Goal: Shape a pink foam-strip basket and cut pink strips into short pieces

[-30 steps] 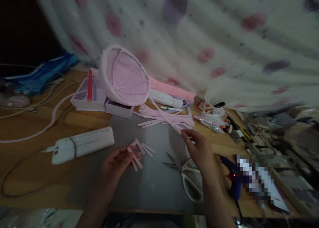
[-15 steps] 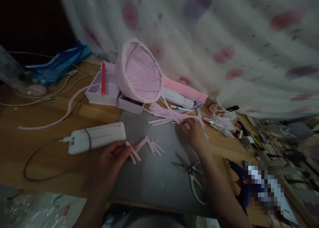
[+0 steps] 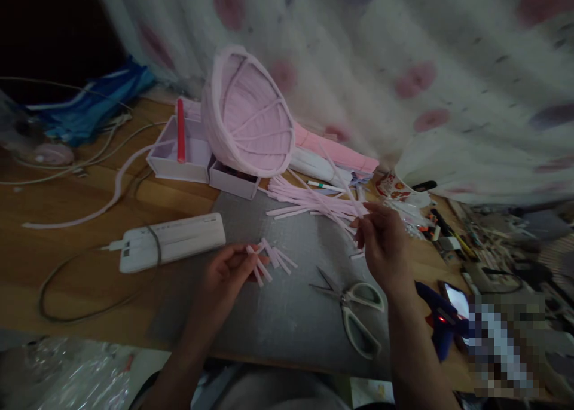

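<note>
My left hand point(image 3: 226, 274) is closed on a few short pink strips point(image 3: 260, 269) just above the grey mat point(image 3: 278, 314). More short pink strips point(image 3: 280, 257) lie on the mat beside them. My right hand point(image 3: 383, 242) is raised and pinches a long pink strip point(image 3: 334, 171) that slants up to the left. Below it lies a pile of long pink strips point(image 3: 314, 204). A pink woven basket point(image 3: 246, 114) leans on its side behind the pile.
Scissors point(image 3: 352, 308) lie open on the mat under my right hand. A blue glue gun point(image 3: 437, 320) sits at the right. A white power strip point(image 3: 173, 242), cables, lilac boxes point(image 3: 197, 159), a pink paper roll point(image 3: 332, 150) and a curtain are around.
My right hand rose from the strip pile with a long strip pinched in it. My left hand kept its short strips and barely moved. The camera shifted slightly.
</note>
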A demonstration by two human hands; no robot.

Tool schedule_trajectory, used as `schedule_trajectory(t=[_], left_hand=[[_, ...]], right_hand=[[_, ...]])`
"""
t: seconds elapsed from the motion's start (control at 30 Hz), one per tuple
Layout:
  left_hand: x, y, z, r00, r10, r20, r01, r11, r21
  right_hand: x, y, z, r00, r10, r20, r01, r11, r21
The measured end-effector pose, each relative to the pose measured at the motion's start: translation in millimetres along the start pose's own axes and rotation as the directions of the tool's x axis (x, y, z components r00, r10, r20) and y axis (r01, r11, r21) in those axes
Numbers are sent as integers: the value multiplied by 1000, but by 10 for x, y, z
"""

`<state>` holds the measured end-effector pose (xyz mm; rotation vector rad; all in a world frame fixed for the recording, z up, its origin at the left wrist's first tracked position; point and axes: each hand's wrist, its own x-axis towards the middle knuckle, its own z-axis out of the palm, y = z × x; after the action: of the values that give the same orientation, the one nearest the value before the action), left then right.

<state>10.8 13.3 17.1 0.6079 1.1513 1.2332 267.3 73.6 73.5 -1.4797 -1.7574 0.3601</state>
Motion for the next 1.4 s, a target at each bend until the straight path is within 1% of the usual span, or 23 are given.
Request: schedule_trajectory(t=[0.13, 0.2, 0.27, 0.3, 0.37, 0.47, 0.53, 0.57, 0.63, 0.67, 0.7, 0.73, 0.8, 0.83, 0.97, 1.07, 1.17, 1.23, 1.3, 1.4], left_hand=[[-33, -22, 76, 1000, 20, 24, -20, 1000, 10], [-61, -20, 128, 998, 42, 42, -42, 999, 6], [-86, -34, 175, 996, 42, 85, -42, 999, 3], [-96, -50, 195, 992, 23, 121, -23, 1000, 0], [-108, -89, 223, 979, -33, 200, 33, 999, 2], [-131, -120, 250, 954, -102, 282, 99, 995, 25], [-171, -105, 274, 933, -130, 337, 102, 990, 99], [-202, -90, 294, 915, -148, 374, 90, 982, 166], [-286, -62, 357, 878, -182, 443, 23, 940, 340], [-335, -56, 402, 867, -195, 459, -25, 903, 430], [-385, -58, 454, 864, -203, 461, -71, 857, 510], [-433, -68, 512, 872, -194, 449, -114, 812, 572], [-515, -108, 638, 894, -160, 419, -173, 739, 651], [-545, -134, 702, 903, -139, 406, -190, 719, 668], [-615, -235, 923, 916, -109, 387, -206, 699, 685], [-661, -286, 1029, 926, -116, 359, -187, 686, 703], [-701, -321, 1054, 941, -105, 323, -167, 685, 710], [-703, -336, 1029, 939, -116, 323, -155, 694, 703], [-678, -341, 988, 925, -161, 343, -136, 703, 698], [-616, -331, 938, 876, -243, 417, -116, 733, 670]], right_hand=[[-217, -30, -161, 1000, 2, 2, -2, 999, 42], [-318, -36, -251, 999, 22, 39, -23, 999, 30], [-406, -62, -337, 995, 32, 91, -32, 999, -7], [-445, -83, -378, 992, 19, 124, -16, 1000, -24], [-514, -126, -458, 977, -50, 205, 55, 998, -22], [-613, -155, -578, 920, -160, 358, 153, 987, 47], [-685, -130, -657, 889, -188, 418, 176, 982, 67], [-723, -106, -695, 885, -190, 426, 182, 981, 59], [-795, -48, -766, 899, -173, 401, 183, 983, 15], [-829, -20, -796, 911, -159, 381, 175, 985, -6], [-860, 3, -823, 921, -140, 362, 159, 987, -24], [-890, 20, -843, 930, -121, 347, 141, 989, -35], [-946, 28, -858, 938, -90, 335, 113, 992, -49], [-974, 18, -849, 938, -77, 338, 103, 993, -59], [-1084, -77, -708, 923, -51, 380, 88, 993, -82], [-1138, -136, -581, 920, -47, 389, 88, 992, -87], [-1156, -148, -542, 927, -57, 371, 106, 988, -112], [-1156, -146, -567, 918, -77, 389, 133, 984, -118], [-1152, -145, -605, 907, -88, 412, 146, 983, -112], [-1143, -143, -640, 915, -52, 400, 98, 991, -96]])
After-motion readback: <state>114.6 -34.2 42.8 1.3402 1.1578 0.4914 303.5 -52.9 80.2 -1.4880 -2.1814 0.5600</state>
